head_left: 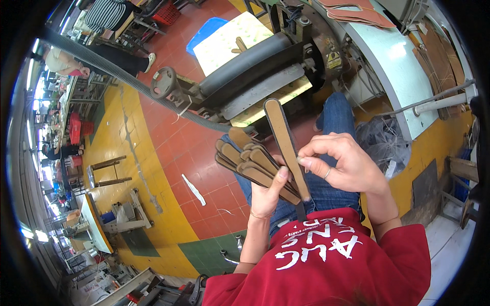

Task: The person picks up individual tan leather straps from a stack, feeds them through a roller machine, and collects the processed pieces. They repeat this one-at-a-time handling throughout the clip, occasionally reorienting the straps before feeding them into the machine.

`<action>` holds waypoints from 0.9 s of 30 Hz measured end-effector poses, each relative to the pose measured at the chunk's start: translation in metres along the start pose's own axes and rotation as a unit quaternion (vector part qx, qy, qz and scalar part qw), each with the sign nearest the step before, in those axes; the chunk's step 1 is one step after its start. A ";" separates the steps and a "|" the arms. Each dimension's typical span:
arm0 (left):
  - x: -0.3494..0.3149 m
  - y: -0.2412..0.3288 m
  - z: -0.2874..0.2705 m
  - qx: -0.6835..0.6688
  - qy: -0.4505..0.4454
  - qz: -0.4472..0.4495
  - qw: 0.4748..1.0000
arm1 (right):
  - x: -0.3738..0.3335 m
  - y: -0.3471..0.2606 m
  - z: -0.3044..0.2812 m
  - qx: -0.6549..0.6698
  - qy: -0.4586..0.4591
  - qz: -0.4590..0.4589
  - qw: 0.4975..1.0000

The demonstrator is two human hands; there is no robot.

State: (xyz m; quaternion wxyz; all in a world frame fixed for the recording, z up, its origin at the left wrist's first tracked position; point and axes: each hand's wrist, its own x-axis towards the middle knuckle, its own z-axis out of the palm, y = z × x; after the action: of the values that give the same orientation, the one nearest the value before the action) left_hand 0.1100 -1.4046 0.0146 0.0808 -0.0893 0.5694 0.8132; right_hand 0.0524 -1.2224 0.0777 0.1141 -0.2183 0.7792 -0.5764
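Observation:
Fanned out in my left hand is a bundle of brown leather strips with dark edges and rounded ends. My left thumb presses across them, and its other fingers are mostly hidden behind the bundle. My right hand is closed in a pinch on the edge of one longer leather strip. That strip stands nearly upright beside the bundle, its rounded end pointing away from me toward the machine. Its lower end lies close to the bundle, and I cannot tell whether they touch.
Ahead stands a machine with a dark roller, a handwheel and a patterned board carrying small strips. A grey hose crosses to the left. On the right are a pale table with leather pieces and a plastic bag. People sit far left.

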 end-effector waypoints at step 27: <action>0.004 -0.009 -0.007 -0.200 -0.079 -0.123 0.969 | -0.001 0.006 0.011 0.026 -0.044 -0.015 0.999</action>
State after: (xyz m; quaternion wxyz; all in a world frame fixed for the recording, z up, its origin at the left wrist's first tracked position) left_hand 0.1085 -1.4083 0.0031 0.2051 -0.1085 0.3716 0.8990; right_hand 0.0566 -1.2295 0.0690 0.1454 -0.2519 0.7550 -0.5877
